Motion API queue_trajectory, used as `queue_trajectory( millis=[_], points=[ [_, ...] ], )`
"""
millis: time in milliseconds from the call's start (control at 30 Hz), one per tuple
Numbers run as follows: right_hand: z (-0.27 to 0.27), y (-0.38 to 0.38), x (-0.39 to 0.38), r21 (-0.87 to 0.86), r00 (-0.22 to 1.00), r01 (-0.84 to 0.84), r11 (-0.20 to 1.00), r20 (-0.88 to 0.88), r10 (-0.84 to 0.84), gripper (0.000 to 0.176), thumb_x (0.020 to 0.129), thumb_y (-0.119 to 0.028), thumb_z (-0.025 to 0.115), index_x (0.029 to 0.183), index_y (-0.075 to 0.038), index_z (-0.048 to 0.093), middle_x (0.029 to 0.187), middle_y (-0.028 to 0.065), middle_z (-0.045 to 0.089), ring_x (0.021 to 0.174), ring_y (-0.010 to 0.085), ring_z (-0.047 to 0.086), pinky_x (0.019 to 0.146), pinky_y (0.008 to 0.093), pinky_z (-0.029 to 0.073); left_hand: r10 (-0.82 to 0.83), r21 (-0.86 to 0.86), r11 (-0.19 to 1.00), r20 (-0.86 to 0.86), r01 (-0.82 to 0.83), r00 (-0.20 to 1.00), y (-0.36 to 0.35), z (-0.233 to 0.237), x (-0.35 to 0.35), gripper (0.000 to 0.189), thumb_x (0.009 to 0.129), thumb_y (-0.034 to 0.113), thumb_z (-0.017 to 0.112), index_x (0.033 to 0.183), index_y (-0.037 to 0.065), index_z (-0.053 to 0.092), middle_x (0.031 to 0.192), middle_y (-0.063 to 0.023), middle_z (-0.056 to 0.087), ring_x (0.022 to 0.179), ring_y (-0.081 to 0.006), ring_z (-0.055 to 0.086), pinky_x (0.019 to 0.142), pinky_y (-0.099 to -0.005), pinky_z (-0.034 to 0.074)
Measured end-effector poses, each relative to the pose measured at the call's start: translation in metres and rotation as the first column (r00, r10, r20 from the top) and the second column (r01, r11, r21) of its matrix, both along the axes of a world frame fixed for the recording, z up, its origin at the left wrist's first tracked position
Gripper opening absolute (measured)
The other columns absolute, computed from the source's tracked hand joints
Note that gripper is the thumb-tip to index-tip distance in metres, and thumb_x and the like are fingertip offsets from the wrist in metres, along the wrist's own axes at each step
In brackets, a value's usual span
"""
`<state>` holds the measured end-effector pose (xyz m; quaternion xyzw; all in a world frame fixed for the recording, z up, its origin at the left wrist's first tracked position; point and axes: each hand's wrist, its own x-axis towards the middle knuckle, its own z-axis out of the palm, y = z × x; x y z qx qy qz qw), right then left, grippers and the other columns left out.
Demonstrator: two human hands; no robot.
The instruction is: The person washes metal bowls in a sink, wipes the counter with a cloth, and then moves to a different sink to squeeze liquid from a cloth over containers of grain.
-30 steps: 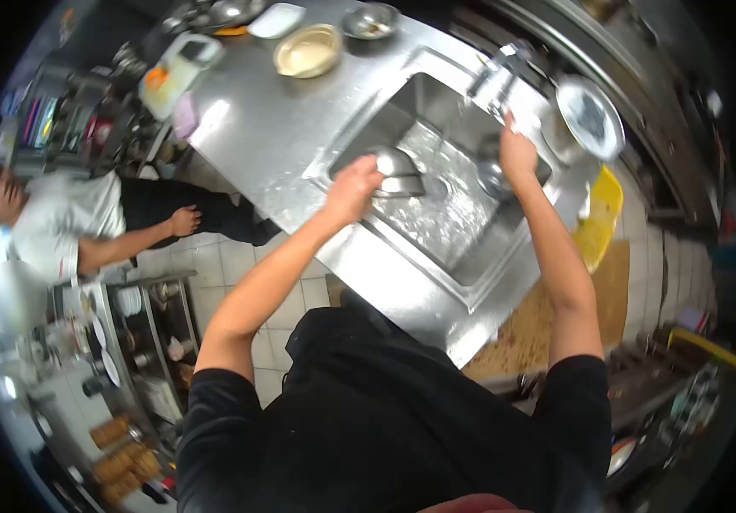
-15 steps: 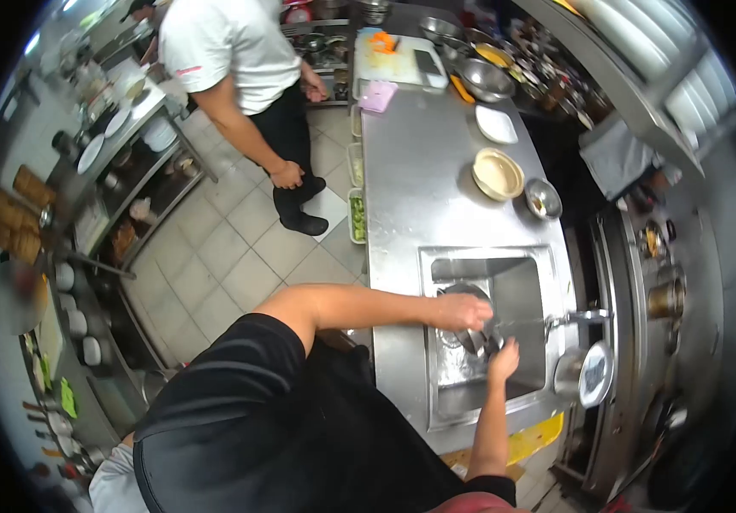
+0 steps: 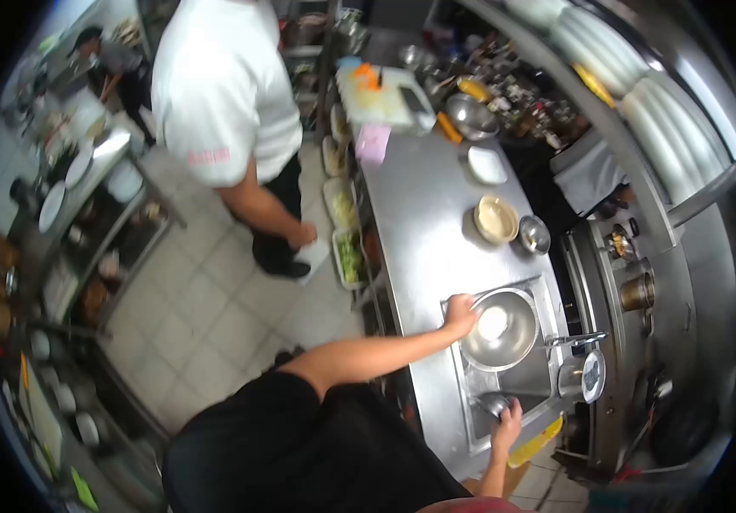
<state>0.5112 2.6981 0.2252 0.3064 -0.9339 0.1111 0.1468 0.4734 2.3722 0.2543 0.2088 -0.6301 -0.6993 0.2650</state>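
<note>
My left hand [image 3: 462, 315] is closed on the rim of a large metal bowl [image 3: 517, 329], tilted over the far part of the sink [image 3: 470, 427]. A bright round patch shows inside the bowl. Lower in the sink, my right hand [image 3: 509, 419] grips a small rounded metal vessel [image 3: 493, 403], partly hidden by the fingers. The tap [image 3: 577, 339] reaches over the basin from the right, its spout end close to the large bowl's rim.
A metal pot [image 3: 573, 378] stands right of the sink. Along the counter [image 3: 419, 205] sit a cream bowl [image 3: 496, 220], a small metal bowl [image 3: 535, 235] and a white dish [image 3: 487, 165]. A person in a white shirt [image 3: 222, 94] stands across the aisle, near trays of greens [image 3: 350, 258].
My left hand has moved away from my right, and the large bowl now shows raised over the sink. My right hand has shifted lower with the small vessel. The view has turned somewhat.
</note>
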Motion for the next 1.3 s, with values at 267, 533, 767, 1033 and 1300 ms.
queue_trajectory(
  millis=[267, 533, 767, 1033, 1300],
  points=[
    [0.067, -0.126, 0.044, -0.583, 0.897, 0.389, 0.713, 0.064, -0.438, 0.013, 0.062, 0.007, 0.051, 0.074, 0.003, 0.049, 0.074, 0.0091, 0.051, 0.066, 0.0203, 0.047, 0.061, 0.0312, 0.038, -0.166, 0.171, 0.981, 0.525, 0.088, 0.835, -0.192, -0.154, 0.242, 0.018, 0.056, -0.010, 0.057, 0.065, 0.003, 0.047, 0.064, -0.0025, 0.047, 0.056, -0.0104, 0.045, 0.046, -0.0291, 0.036],
    [-0.050, -0.329, 0.067, -0.376, 0.535, 0.581, 0.722, 0.845, 0.009, 0.027, 0.057, 0.009, 0.052, 0.082, -0.001, 0.050, 0.075, 0.0072, 0.053, 0.065, 0.0160, 0.050, 0.057, 0.0294, 0.042, 0.182, 0.490, 0.685, 0.600, -0.539, 0.779, -0.325, -0.196, 0.414, 0.036, 0.062, -0.003, 0.051, 0.098, 0.000, 0.050, 0.081, -0.0090, 0.055, 0.064, -0.0188, 0.055, 0.047, -0.0286, 0.044],
    [-0.081, -0.482, 0.073, -0.092, -0.026, 0.548, 0.831, 0.992, 0.127, 0.046, 0.067, 0.008, 0.046, 0.113, -0.002, 0.044, 0.098, 0.0121, 0.056, 0.079, 0.0244, 0.058, 0.060, 0.0385, 0.052, 0.356, 0.521, 0.497, 0.607, -0.694, 0.710, -0.397, -0.179, 0.486, 0.033, 0.061, -0.008, 0.051, 0.093, -0.001, 0.046, 0.076, -0.0071, 0.050, 0.054, -0.0140, 0.049, 0.039, -0.0268, 0.037],
    [-0.162, -0.720, 0.119, -0.092, -0.349, 0.250, 0.964, 0.920, 0.179, 0.058, 0.067, 0.007, 0.049, 0.121, -0.009, 0.034, 0.096, 0.0119, 0.054, 0.078, 0.0257, 0.059, 0.060, 0.0430, 0.053, 0.663, 0.553, 0.078, 0.592, -0.829, 0.458, -0.474, -0.148, 0.526, 0.035, 0.062, -0.008, 0.053, 0.096, -0.007, 0.047, 0.085, -0.0135, 0.052, 0.069, -0.0283, 0.057, 0.060, -0.0418, 0.051],
    [-0.123, -0.969, 0.164, -0.170, -0.526, 0.167, 0.971, 0.818, 0.233, 0.060, 0.066, -0.001, 0.052, 0.123, -0.006, 0.032, 0.105, 0.0160, 0.047, 0.083, 0.0315, 0.057, 0.068, 0.0479, 0.052, 0.819, 0.764, 0.089, 0.309, -0.639, 0.483, -0.624, -0.130, 0.522, 0.036, 0.062, -0.007, 0.051, 0.097, -0.005, 0.046, 0.083, -0.0126, 0.053, 0.079, -0.0277, 0.057, 0.069, -0.0410, 0.049]
  ],
)
